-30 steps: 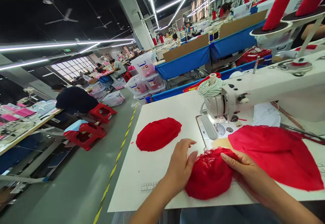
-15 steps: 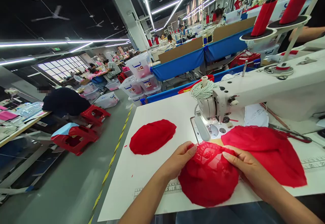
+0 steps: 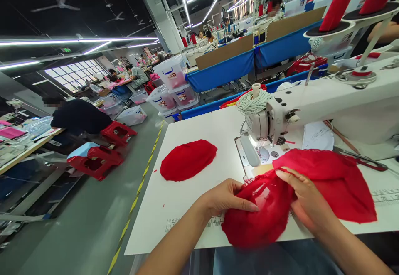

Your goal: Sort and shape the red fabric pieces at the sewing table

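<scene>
Two hands on one red lace cup (image 3: 258, 217) at table's (image 3: 199, 129) near edge | left hand (image 3: 226, 196) fingers flat, nearly closed, pressing it | right hand (image 3: 307, 202) curled, pinching its edge | red pieces: three — cup, pile (image 3: 336, 179), stack (image 3: 187, 160) | one sewing machine (image 3: 327, 100)

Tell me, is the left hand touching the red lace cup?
Touching. The head view shows the left hand with its fingers lying flat on the red lace cup, no gap between them.
</scene>
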Demonstrator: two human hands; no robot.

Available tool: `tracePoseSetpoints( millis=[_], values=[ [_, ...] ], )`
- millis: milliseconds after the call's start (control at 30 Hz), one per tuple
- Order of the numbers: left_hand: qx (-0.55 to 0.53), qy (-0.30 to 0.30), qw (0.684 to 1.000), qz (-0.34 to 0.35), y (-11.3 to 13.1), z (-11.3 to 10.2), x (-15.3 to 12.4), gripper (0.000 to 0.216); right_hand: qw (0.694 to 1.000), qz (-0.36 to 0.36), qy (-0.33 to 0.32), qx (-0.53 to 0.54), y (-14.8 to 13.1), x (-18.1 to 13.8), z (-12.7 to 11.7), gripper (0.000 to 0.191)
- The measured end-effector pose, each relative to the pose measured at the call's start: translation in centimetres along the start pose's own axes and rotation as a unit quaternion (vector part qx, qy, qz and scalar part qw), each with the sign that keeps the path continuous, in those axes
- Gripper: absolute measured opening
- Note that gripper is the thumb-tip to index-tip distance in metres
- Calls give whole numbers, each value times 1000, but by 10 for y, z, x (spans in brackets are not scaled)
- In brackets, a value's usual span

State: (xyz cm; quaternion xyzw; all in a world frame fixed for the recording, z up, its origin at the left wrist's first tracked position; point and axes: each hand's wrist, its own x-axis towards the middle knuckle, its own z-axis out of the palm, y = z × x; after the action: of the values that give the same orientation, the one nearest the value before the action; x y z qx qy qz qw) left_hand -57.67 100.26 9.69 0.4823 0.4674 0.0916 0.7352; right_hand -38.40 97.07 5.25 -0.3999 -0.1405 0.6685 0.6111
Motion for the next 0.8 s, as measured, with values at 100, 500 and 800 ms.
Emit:
tracePoseSetpoints(
  millis=[100, 500, 800],
  values=[
    [-1, 1, 1000, 5, -2, 6, -2, 35, 999, -18, 29, 2, 2, 3, 1, 26],
    [132, -121, 979, 100, -14, 46, -19, 47, 997, -55, 48, -37, 6, 4, 16, 34],
    [11, -117, 993, -22, -25, 43, -19, 47, 995, -63, 47, -64, 9, 9, 16, 37]
  ],
)
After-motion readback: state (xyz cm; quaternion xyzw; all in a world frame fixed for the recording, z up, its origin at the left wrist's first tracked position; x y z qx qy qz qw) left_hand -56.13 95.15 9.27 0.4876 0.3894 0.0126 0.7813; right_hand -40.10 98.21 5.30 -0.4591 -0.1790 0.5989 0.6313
